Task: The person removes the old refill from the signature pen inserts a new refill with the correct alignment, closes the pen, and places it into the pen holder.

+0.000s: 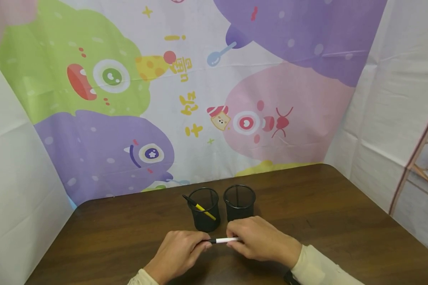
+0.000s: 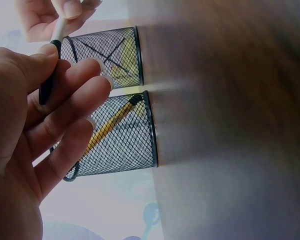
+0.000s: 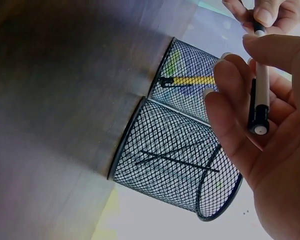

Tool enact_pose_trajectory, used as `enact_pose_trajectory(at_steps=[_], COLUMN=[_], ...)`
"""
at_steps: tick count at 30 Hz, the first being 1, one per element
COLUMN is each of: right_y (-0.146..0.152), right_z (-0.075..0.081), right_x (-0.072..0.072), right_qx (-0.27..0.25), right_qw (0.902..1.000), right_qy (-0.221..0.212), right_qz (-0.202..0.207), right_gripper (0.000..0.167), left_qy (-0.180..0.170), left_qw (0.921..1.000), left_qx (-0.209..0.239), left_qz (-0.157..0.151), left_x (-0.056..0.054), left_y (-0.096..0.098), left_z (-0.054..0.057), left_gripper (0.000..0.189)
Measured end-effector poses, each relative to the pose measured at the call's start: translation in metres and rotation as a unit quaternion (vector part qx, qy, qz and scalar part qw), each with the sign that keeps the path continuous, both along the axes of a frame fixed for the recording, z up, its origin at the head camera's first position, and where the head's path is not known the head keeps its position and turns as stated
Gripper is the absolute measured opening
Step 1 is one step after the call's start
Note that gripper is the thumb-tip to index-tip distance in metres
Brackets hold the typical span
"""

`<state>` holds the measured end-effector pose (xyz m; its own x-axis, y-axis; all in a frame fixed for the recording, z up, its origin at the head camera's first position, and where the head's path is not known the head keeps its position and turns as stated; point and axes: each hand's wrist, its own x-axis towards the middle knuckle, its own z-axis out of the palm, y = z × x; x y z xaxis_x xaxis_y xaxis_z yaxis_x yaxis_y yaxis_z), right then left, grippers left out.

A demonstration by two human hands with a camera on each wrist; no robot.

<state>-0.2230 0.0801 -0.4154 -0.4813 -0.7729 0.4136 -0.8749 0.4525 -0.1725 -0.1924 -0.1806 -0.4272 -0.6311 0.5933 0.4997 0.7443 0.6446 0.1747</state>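
Note:
A white pen (image 1: pixel 225 240) with black ends is held level between both hands, in front of the pen holders. My left hand (image 1: pixel 180 251) pinches its black end between thumb and fingers, and in the left wrist view the black tip (image 2: pixel 47 89) lies over the fingers. Its white barrel is gripped by my right hand (image 1: pixel 260 239); the right wrist view shows the black clip end (image 3: pixel 259 122) near the palm. Behind the hands stand two black mesh pen holders, the left one (image 1: pixel 206 221) with a yellow and black pen (image 1: pixel 204 210) leaning inside, the right one (image 1: pixel 239 209) partly behind my right hand.
The brown wooden table (image 1: pixel 128 221) runs back to a cartoon-printed cloth (image 1: pixel 199 158). White cloth hangs at both sides. A small dark object (image 1: pixel 290 278) lies partly under the right sleeve; its kind cannot be told.

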Motion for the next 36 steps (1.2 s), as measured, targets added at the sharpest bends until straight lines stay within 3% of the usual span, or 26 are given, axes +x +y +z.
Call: enact_pose_trajectory(at_steps=[14,27,36], right_y=[0.0025,0.0024,0.0007], right_z=[-0.0018,-0.0018,-0.0013], right_x=[-0.0026,-0.0037,-0.0024], right_qx=[-0.014,-0.016,-0.006], right_qw=[0.9995,0.9994,0.9998], right_qy=[0.029,0.031,0.018], right_qz=[0.001,-0.001,0.010], right_gripper=[0.023,0.026,0.012], left_qy=[0.007,0.013,0.031], left_qw=[0.9999,0.9997,0.9990], left_qx=[-0.006,0.008,0.016], left_qz=[-0.003,-0.017,-0.027], left_x=[-0.0001,-0.0004,-0.0016], left_y=[0.0015,0.0013,0.0002], left_z=[-0.0006,-0.0001,-0.0003], left_gripper=[0.004,0.005,0.004])
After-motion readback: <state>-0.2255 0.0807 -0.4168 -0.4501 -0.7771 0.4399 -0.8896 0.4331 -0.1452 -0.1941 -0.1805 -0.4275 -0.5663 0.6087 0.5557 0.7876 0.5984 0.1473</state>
